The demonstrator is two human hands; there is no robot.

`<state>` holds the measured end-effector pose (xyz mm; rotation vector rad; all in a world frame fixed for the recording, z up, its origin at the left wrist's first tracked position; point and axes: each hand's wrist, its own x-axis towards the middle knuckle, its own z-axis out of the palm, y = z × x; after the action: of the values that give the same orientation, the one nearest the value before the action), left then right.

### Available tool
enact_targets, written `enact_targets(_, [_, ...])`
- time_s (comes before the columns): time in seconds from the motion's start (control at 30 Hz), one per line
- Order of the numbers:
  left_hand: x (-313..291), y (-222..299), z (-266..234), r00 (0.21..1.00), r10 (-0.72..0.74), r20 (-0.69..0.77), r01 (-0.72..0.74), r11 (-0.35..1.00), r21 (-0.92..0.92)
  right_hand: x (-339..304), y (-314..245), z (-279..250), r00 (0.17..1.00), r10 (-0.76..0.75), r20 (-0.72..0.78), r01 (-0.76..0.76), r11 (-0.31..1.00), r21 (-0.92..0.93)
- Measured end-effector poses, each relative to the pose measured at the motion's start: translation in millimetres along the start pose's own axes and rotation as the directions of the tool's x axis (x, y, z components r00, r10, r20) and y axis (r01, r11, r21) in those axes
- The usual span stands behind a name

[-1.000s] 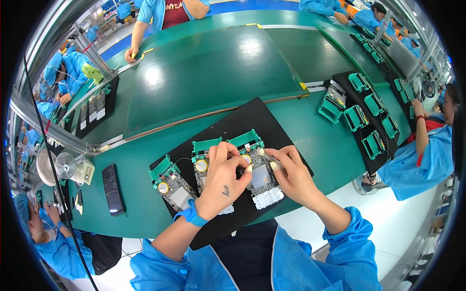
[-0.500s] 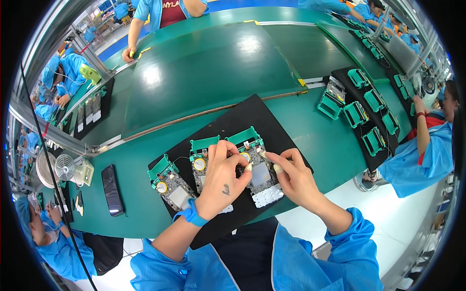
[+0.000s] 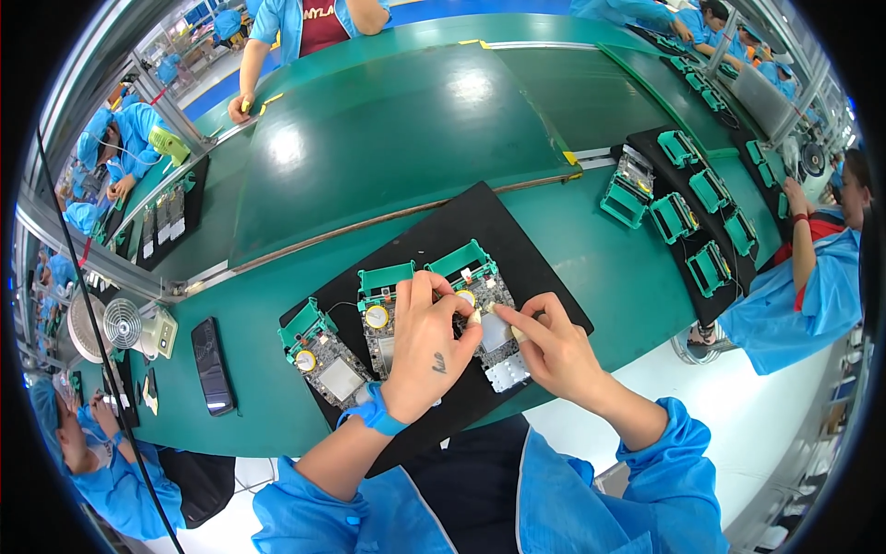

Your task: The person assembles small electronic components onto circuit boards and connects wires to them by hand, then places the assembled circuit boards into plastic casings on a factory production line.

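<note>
Three circuit boards with green plastic frames lie side by side on a black mat point(image 3: 489, 214). Over the right board point(image 3: 499, 334), my left hand point(image 3: 427, 346) has its thumb and index fingertip pinched together; what is between them, if anything, is too small to make out. My right hand point(image 3: 565, 355) reaches to the same board, index fingertip touching it near the upper edge of its silver square, thumb held apart. Pale covers sit on some fingertips. My left hand partly hides the middle board point(image 3: 384, 351). The left board point(image 3: 341, 379), with a round yellow-rimmed cell, lies untouched.
A black phone point(image 3: 213, 367) and a small fan point(image 3: 138, 328) are on the left. Several green frames stand on another black mat point(image 3: 688, 189) at the right, near a seated co-worker point(image 3: 798, 277). Beyond a raised edge lies a wide green surface point(image 3: 397, 138); another person stands behind it.
My right hand has shifted slightly left and down, its index fingertip moving from the board's upper right side toward my left fingertips. My left hand has stayed nearly in place.
</note>
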<state>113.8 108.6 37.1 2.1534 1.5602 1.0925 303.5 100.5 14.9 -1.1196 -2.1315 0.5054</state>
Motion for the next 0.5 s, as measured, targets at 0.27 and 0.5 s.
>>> enact_targets(0.27, [-1.1, -0.1, 5.1, 1.0, -0.015, -0.015, 0.015, 1.0, 0.009, 1.0, 7.5, 6.3, 0.992, -0.125, -0.01, 0.122, 0.981, -0.15])
enact_targets(0.5, [-2.1, -0.5, 5.9, 0.999, 0.025, -0.039, -0.024, 0.999, 0.045, -3.2, -2.2, 14.7, 0.982, -0.19, 0.002, 0.173, 0.89, -0.421])
